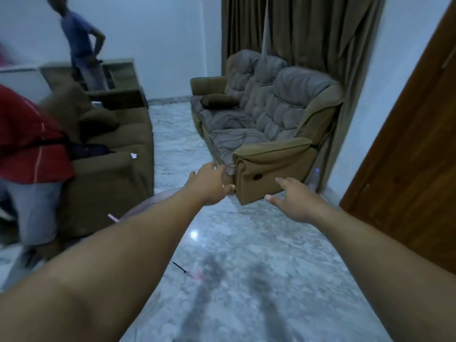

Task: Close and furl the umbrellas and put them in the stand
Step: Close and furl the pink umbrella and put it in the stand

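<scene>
- Two bare hands reach forward over the marble floor (246, 255), and neither holds anything.
- Left hand (209, 185): its grip is spread, fingers straight and apart, thumb out to the side.
- Right hand (296, 201): its grip is likewise spread, fingers loosely extended and touching nothing.
- One dark, rounded, translucent shape (158, 198) shows low behind the left forearm, with a pink tip (113, 217) poking out at its left edge; it looks like the canopy of an open umbrella resting on the floor, though blur keeps this from being certain.
- That shape lies below and to the left of the left hand, near the wrist, apart from the fingers and well apart from the right hand.
- No umbrella stand can be made out anywhere in view.
- Judged from this, the task appears to be at an early point: nothing is gripped, the likely umbrella is not yet closed or furled, and nothing visibly sits in a stand.
- What is left, by this reading: taking hold of the umbrella, collapsing it, wrapping the canopy, and carrying it to the stand.
- Around the hands stand a brown recliner sofa (266, 124), a second brown sofa (111, 164), a wooden door (419, 156), and two other people at the left.
</scene>
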